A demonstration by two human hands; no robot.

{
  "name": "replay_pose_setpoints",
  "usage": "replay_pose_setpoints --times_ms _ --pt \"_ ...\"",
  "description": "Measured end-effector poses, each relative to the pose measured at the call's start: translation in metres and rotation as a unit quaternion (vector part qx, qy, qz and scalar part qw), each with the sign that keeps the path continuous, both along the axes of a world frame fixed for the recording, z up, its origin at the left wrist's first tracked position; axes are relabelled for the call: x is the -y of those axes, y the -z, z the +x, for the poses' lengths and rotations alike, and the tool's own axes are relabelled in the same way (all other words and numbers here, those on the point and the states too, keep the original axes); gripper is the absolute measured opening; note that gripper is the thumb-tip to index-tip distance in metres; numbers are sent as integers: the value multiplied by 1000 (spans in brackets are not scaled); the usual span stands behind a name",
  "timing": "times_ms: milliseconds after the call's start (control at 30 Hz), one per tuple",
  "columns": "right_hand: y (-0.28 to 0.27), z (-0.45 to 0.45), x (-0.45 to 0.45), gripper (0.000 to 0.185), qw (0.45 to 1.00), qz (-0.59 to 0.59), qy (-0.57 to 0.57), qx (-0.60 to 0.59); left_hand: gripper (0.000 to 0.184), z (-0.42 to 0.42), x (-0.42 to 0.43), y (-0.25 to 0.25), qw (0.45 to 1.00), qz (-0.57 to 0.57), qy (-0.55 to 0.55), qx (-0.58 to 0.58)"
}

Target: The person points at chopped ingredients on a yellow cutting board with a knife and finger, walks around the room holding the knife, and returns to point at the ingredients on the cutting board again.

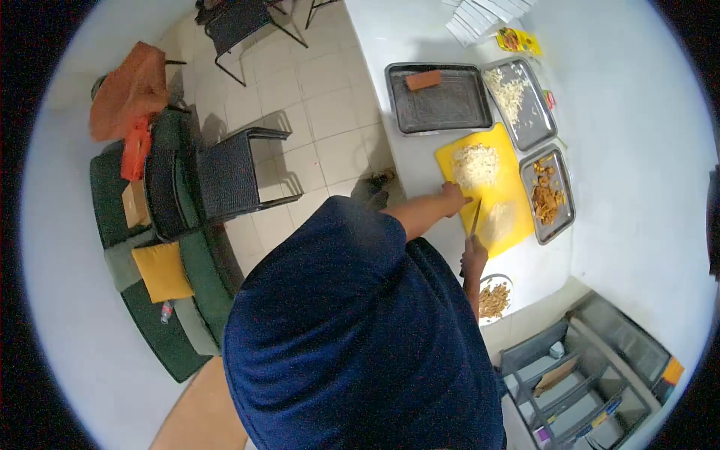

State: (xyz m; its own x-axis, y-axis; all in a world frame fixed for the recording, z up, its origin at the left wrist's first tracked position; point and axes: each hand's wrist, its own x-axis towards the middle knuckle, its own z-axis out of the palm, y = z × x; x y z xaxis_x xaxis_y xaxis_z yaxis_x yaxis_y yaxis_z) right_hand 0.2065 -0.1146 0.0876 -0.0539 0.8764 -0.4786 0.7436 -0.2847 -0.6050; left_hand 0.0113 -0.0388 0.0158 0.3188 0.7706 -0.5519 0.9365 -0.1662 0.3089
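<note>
My right hand point(474, 257) is closed around the handle of a knife point(476, 215), its blade pointing up across the yellow cutting board point(504, 142). At the board's left edge, my left hand point(453, 199) has its fingers drawn together close to the knife tip. What they hold, if anything, is too small to make out. Just beyond that hand lies a heap of finely chopped white food point(475, 166). A pale, flat patch point(499, 223), hard to identify, is on the board right of the blade.
Behind the board stands a dark baking tray point(442, 112) holding a reddish-brown block point(423, 80). Metal trays carry white shreds point(510, 96) and brown pieces point(547, 202). A bowl of brown bits point(493, 298) sits near my right forearm. The wall point(622, 150) borders the table's right side.
</note>
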Motion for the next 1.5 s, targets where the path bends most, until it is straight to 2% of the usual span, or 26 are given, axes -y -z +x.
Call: replay_pose_setpoints --times_ms 33,100,200,267,300,400,433,533,567,667,767,867,1067,1267,1367,1500 --pt "8 5 2 39 999 37 -12 9 87 0 2 0 1000 12 -1 3" --pt "17 7 7 39 999 38 -2 8 86 -3 2 -6 1000 22 13 1" --pt "5 3 15 38 995 76 -47 36 83 -6 6 -24 999 20 37 -9" --pt "20 3 20 33 972 213 -97 38 81 -11 6 -22 999 35 38 -13" --pt "-23 -18 21 32 989 128 -67 43 82 -12 9 -20 998 52 39 -16" --pt "-29 -24 24 32 993 91 -42 54 82 -14 14 -21 996 74 55 -14" --pt "-18 -22 28 32 988 143 -40 52 83 -16 14 -31 996 60 59 -12" --pt "7 -18 32 33 985 160 -21 60 82 -29 3 -34 996 34 85 -3" --pt "27 -13 34 33 995 92 22 21 82 -28 4 -32 995 23 97 5" --pt "-13 -43 34 33 984 -11 171 -54 80 -41 -4 -50 988 10 153 26" --pt "-16 -54 39 33 984 6 172 -36 80 -42 -11 -45 983 -15 181 31" --pt "-16 -61 43 31 983 17 185 -10 79 -47 -12 -15 978 53 166 117" --pt "-39 -74 47 30 977 13 194 88 77 -41 -28 -14 967 31 243 76" --pt "-39 -82 56 32 977 35 200 67 53 -43 -35 -58 976 44 200 80" --pt "-30 -84 58 32 975 2 216 60 39 -54 -42 -21 960 146 118 207" --pt "-30 -85 56 32 970 38 237 37 32 -69 -60 -47 956 197 39 213"
